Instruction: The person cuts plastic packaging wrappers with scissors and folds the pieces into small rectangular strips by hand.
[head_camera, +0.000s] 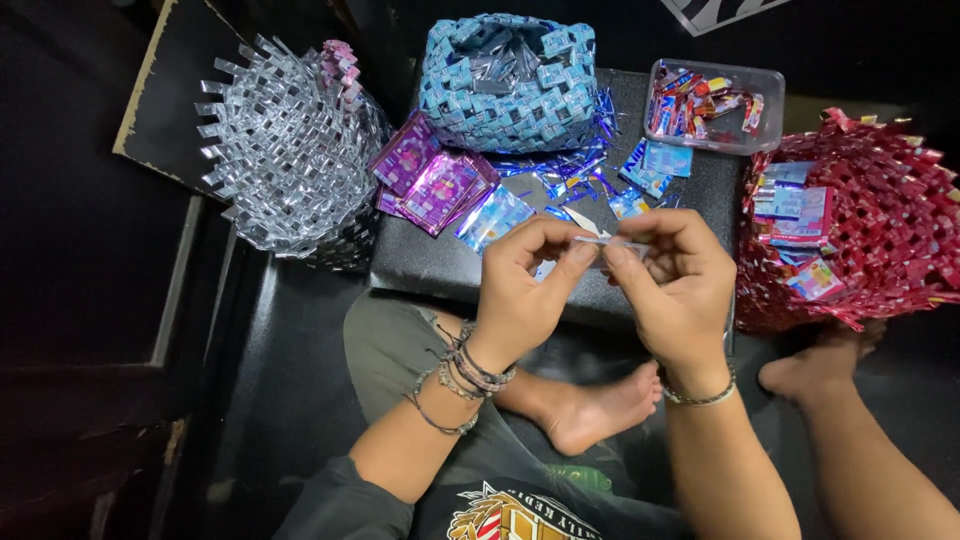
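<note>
My left hand (528, 285) and my right hand (673, 285) meet over my lap, both pinching a thin folded silver wrapper strip (603, 240) between thumbs and fingertips. Bracelets circle both wrists. Just beyond the hands lies a black board (430, 260) strewn with purple wrappers (432, 178) and blue wrappers (580, 170).
A silver woven basket (290, 150) stands at the left, a blue woven basket (508, 82) at the back and a red woven basket (860, 225) holding wrappers at the right. A clear plastic tub (714, 105) holds red wrappers. My bare feet (600, 405) rest below.
</note>
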